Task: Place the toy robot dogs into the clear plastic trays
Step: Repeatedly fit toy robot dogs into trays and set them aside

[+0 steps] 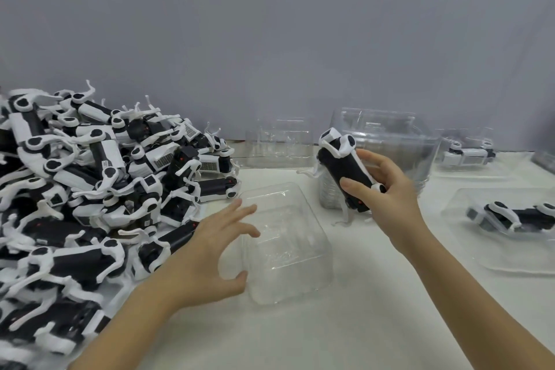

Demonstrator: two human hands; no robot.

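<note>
My right hand (pixel 390 189) grips a black-and-white toy robot dog (pixel 342 167) by its body and holds it tilted above the table, its white legs hanging down. An empty clear plastic tray (pixel 288 249) lies on the white table in the middle. My left hand (pixel 216 246) hovers at the tray's left edge with fingers spread, its thumb near the tray's front left corner; whether it touches the tray I cannot tell. A large heap of toy robot dogs (pixel 90 183) fills the left side.
A stack of clear trays (pixel 387 141) stands behind the held dog, with another clear tray (pixel 279 141) against the wall. At the right, two trays each hold a dog: one far (pixel 468 153), one nearer (pixel 510 216). The grey wall bounds the back.
</note>
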